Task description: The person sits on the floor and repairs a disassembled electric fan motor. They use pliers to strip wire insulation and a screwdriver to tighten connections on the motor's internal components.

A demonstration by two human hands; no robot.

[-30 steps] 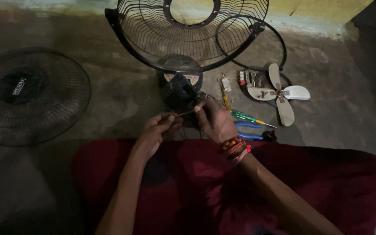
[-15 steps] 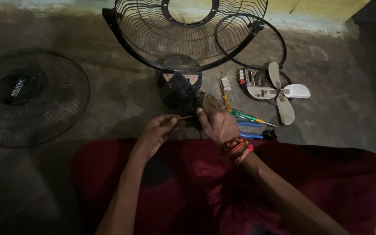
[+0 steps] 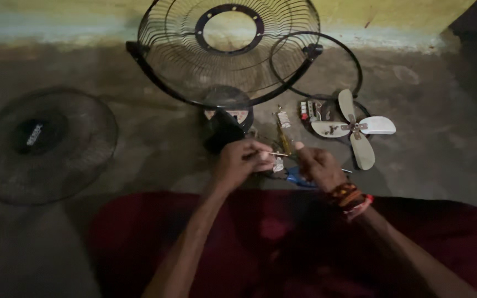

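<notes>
Hands parted slightly, left hand [image 3: 237, 163] fingers pinching thin wire [image 3: 274, 153], right hand [image 3: 317, 167] curled alongside

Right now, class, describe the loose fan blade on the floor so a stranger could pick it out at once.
Start at the big round wire fan guard leaning by the wall, then look down to its right, beyond the thin black ring. There the fan blade lies flat on the concrete: pale, three-winged, the only light-coloured part among dark ones.
</notes>
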